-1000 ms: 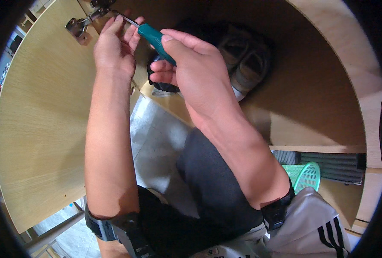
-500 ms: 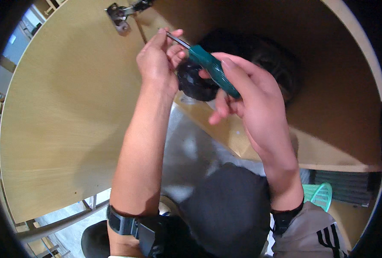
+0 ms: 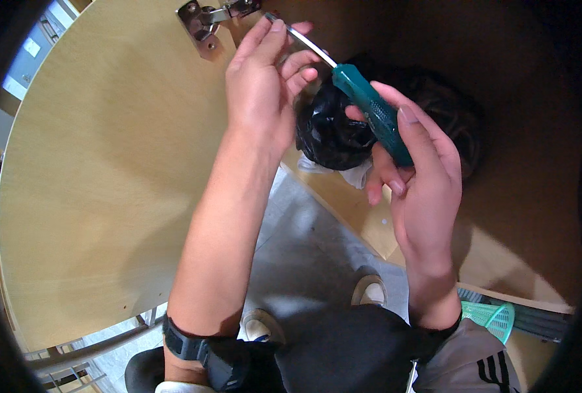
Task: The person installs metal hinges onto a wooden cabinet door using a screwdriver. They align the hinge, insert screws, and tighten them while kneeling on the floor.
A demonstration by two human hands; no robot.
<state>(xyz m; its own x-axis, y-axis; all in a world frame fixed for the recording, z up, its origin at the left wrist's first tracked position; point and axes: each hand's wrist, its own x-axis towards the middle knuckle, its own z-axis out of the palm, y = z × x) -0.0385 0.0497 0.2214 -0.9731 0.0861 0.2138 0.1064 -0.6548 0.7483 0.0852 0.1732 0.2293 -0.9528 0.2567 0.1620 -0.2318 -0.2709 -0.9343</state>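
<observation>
A screwdriver (image 3: 373, 112) with a green handle and a bright metal shaft slants up to the left in front of an open cabinet. My right hand (image 3: 428, 170) is closed round its handle. My left hand (image 3: 261, 85) pinches the shaft near its tip between thumb and forefinger, its other fingers loosely curled. Whether a small screw sits at the tip, I cannot tell. Just left of that tip, a metal cabinet hinge (image 3: 202, 26) is mounted at the top edge of the wooden door (image 3: 101, 183).
Inside the cabinet, a black plastic bag (image 3: 333, 131) lies behind my hands, with something white under it. A light green plastic basket (image 3: 494, 321) stands at the lower right. A curved metal tube (image 3: 101, 350) runs below the door, and my shoes (image 3: 369, 288) rest on the grey floor.
Both hands and the screwdriver have shifted up and right in the picture, and the whole view has moved slightly. My shoes show more now. The grip on the screwdriver looks the same.
</observation>
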